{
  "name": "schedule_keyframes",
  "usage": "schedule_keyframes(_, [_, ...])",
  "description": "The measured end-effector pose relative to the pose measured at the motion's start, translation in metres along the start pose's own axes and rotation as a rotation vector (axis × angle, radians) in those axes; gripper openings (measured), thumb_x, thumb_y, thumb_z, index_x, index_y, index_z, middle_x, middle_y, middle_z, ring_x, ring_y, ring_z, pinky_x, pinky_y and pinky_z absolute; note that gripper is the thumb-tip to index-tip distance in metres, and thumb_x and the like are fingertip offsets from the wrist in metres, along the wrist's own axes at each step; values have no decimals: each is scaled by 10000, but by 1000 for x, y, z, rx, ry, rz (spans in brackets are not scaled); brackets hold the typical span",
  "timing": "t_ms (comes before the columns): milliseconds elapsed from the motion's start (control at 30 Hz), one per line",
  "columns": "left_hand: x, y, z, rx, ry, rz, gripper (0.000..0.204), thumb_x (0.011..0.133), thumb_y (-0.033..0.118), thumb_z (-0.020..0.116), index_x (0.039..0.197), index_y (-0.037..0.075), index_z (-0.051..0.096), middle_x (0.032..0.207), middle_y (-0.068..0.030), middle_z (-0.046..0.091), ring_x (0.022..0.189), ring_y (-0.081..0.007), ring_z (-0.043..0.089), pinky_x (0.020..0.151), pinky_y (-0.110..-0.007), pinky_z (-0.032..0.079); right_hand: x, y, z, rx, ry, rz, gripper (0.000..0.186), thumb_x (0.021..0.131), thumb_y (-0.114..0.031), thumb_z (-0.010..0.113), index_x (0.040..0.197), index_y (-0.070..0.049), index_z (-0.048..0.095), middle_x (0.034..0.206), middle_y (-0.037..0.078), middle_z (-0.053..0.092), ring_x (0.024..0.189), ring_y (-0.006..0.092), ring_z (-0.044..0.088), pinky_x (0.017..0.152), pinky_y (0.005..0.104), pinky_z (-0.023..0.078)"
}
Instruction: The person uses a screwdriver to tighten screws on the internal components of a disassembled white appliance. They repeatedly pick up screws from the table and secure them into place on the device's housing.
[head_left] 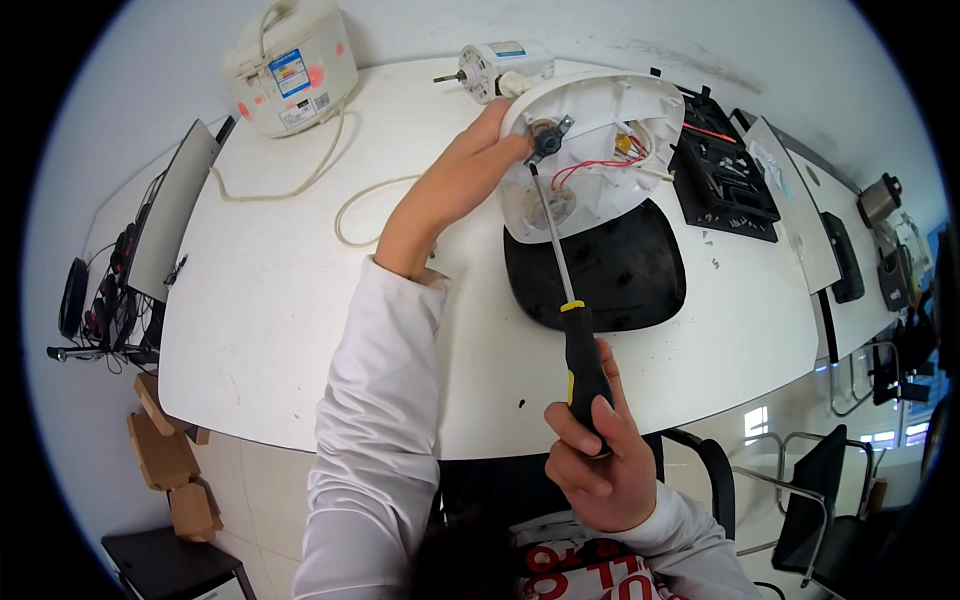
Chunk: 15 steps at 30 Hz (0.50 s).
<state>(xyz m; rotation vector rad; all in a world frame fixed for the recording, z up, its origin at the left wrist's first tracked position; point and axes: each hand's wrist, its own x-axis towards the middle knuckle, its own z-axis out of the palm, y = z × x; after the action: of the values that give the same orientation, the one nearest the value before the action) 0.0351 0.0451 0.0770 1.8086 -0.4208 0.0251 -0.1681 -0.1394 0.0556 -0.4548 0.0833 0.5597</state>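
Note:
My left hand grips the left edge of a white plastic appliance housing, tilted up so its inside shows. Inside it sit a dark metal bracket-like part, red wires and a pale cable. In my right hand is a screwdriver with a black and yellow handle. Its shaft points up into the housing, and the tip is at or close to the dark part; I cannot tell whether they touch. Beneath the housing lies a black rounded plate.
Behind the housing stands a white motor with a metal shaft. A white appliance with a cord is at the back left. To the right lies a black toolbox, with small screws near it. The table has a curved front edge.

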Motion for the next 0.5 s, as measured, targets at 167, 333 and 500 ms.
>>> schedule_keyframes(167, [-1,2,3,-46,24,16,513,813,238,449,1306,97,432,1119,-24,516,1002,-144,414,874,-269,326,-3,0,3,240,-4,81,468,1010,-245,371,1419,-381,189,777,0,404,395,47,301,435,187,314])
schedule_keyframes(333, [2,-4,3,-66,20,60,503,818,210,450,1298,59,430,1142,-42,518,1056,-159,417,937,-275,312,-6,-1,8,545,-50,141,320,1019,-286,327,1336,-319,345,785,-23,408,411,43,338,479,191,341])
schedule_keyframes(500, [1,0,-2,-54,-2,32,468,830,173,458,1271,19,440,1141,-62,520,1078,-165,418,990,-283,290,-4,-11,7,794,-267,228,305,1017,-357,311,927,-96,440,778,-30,422,460,56,410,514,222,359])
